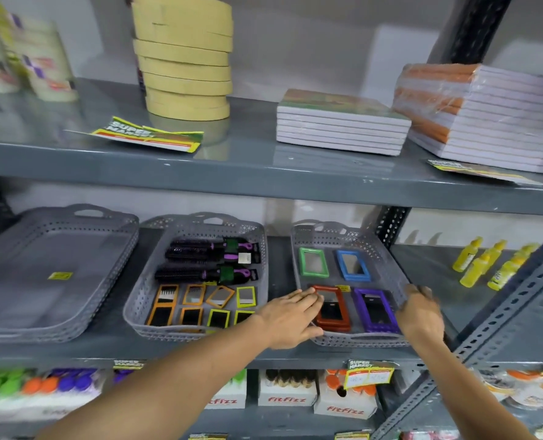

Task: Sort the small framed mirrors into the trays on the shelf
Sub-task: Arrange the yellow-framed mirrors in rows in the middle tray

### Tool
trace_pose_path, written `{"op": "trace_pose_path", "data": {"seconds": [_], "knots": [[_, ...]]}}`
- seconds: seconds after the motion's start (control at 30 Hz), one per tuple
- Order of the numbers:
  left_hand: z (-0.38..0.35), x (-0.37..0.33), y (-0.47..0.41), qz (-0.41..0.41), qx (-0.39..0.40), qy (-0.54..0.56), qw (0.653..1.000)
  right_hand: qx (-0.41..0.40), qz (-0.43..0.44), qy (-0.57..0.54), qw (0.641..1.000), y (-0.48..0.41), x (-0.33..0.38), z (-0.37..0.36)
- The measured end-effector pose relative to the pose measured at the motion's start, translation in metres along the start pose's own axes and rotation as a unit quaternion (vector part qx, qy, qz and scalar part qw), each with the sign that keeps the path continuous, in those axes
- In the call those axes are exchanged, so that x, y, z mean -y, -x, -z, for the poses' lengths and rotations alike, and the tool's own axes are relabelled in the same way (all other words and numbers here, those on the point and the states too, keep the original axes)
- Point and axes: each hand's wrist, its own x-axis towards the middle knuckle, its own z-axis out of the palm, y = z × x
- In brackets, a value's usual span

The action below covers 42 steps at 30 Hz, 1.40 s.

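Three grey perforated trays stand on the middle shelf. The right tray (305, 265) holds a green mirror (313, 262), a blue mirror (352, 265), a red mirror (333, 308) and a purple mirror (375, 309). My left hand (291, 317) lies flat over the tray's left front corner, fingertips touching the red mirror's edge. My right hand (421, 312) is curled on the tray's right rim. The middle tray (136, 300) holds black-and-purple hairbrushes (210, 258) and several small orange mirrors (194, 295) and yellow mirrors (245, 296).
The left tray stack (57, 274) carries only a yellow sticker. Yellow bottles (486, 265) stand at the right. The upper shelf holds tape rolls (184, 58) and notebook stacks (340, 122). A slanted steel brace (502, 312) crosses on the right. Boxed goods fill the lower shelf.
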Motion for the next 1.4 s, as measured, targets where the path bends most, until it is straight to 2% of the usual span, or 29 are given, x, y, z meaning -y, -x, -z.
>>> {"op": "trace_pose_path", "data": {"seconds": [0.13,0.27,0.5,0.67,0.77,0.9,1.0,1.23,1.4], "knots": [[0.002,0.006,0.012,0.019,-0.029,0.016,0.999,-0.02,0.044,-0.006,0.999,0.007,0.021,0.0],[0.007,0.031,0.037,0.077,-0.07,0.033,0.994,-0.042,0.098,-0.022,0.994,0.018,0.052,0.0],[0.026,0.107,0.107,0.207,-0.182,-0.047,0.96,-0.041,0.187,-0.079,0.978,0.041,0.131,-0.003],[0.029,0.154,0.152,0.346,-0.174,-0.041,0.921,-0.032,0.267,-0.11,0.957,0.063,0.199,-0.016],[0.019,0.172,0.171,0.382,-0.15,-0.027,0.912,0.013,0.314,-0.083,0.946,0.075,0.238,-0.032],[0.004,0.181,0.183,0.384,-0.118,-0.011,0.916,0.107,0.374,0.009,0.921,0.085,0.274,-0.055],[-0.002,0.184,0.187,0.378,-0.121,0.017,0.918,0.163,0.387,0.07,0.905,0.09,0.288,-0.07],[-0.01,0.186,0.19,0.35,-0.123,0.034,0.928,0.203,0.4,0.122,0.885,0.092,0.299,-0.093],[-0.01,0.187,0.191,0.341,-0.126,0.03,0.931,0.234,0.407,0.103,0.877,0.087,0.298,-0.095]]}}
